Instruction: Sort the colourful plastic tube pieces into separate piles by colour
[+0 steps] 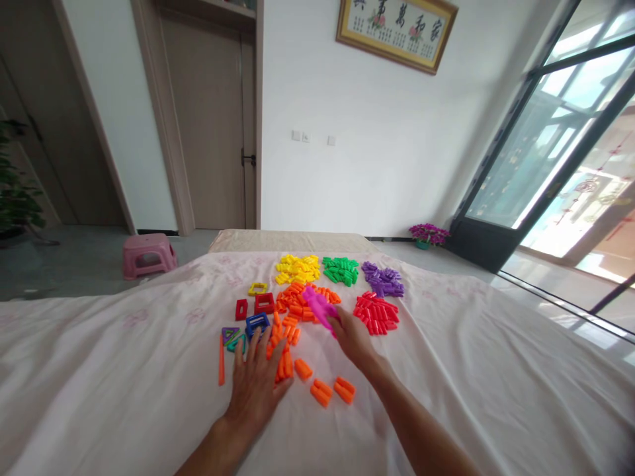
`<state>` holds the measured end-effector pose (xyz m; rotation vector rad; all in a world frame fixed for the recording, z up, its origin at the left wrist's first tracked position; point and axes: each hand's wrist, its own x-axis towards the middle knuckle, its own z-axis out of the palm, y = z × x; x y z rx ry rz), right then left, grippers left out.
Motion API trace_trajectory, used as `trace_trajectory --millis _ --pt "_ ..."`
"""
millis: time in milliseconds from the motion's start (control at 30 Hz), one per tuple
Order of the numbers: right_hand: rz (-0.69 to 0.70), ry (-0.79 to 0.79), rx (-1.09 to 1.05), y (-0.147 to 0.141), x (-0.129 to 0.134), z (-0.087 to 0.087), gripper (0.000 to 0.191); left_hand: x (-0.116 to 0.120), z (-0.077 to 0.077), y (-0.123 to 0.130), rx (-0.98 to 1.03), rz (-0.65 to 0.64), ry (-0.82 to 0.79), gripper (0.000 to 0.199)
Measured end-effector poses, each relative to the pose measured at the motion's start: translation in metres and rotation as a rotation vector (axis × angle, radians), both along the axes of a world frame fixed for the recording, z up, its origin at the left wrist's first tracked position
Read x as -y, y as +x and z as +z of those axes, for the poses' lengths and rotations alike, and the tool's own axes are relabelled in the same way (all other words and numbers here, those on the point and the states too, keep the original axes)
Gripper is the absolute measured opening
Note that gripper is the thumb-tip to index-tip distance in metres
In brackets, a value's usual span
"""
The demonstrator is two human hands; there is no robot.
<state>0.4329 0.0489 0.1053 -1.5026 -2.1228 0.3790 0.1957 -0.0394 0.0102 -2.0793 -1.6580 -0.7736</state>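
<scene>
My left hand (256, 380) lies with fingers spread, against the left side of some orange plastic pieces (286, 365). Just beyond its fingertips are a blue square frame (257, 322), a purple triangle (229, 334) and a teal triangle (237, 344). Pinched in my right hand (351, 336) is a flat magenta plastic piece (318, 305), blurred, its kind unclear. It hovers over or touches the large orange heap (292, 295); which, I cannot tell. To the right of that hand sits a heap of red pieces (376, 313).
Yellow (297, 269), green (340, 270) and purple heaps (383, 279) line the far side of the cloth-covered surface (446, 370). Red frames (264, 303), a yellow frame (257, 288) and an orange strip (221, 360) lie left. Loose orange pieces (321, 392) lie nearer me. A pink stool (149, 255) stands beyond.
</scene>
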Motion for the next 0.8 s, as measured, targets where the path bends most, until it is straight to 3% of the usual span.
trace_trajectory --millis 100,167,267,367,567,800 --pt "-0.276 0.023 0.134 0.024 -0.060 0.010 0.034 -0.003 0.006 -0.019 0.005 0.085 0.010 0.054" --pt "-0.354 0.001 0.236 0.034 -0.092 0.012 0.035 -0.005 0.008 -0.027 0.024 0.126 0.002 0.050" --pt "-0.298 -0.070 0.298 0.036 -0.121 0.008 0.033 -0.010 0.006 -0.035 0.080 0.244 -0.037 0.041" --pt "-0.197 -0.106 0.288 0.026 -0.132 -0.001 0.031 -0.016 0.002 -0.041 0.149 0.336 -0.085 0.040" --pt "0.000 -0.099 0.268 -0.006 -0.116 -0.010 0.028 -0.024 -0.005 -0.049 0.284 0.300 -0.064 0.046" --pt "0.283 -0.071 0.243 -0.052 -0.040 -0.009 0.023 -0.024 0.001 -0.050 0.411 0.278 -0.056 0.048"
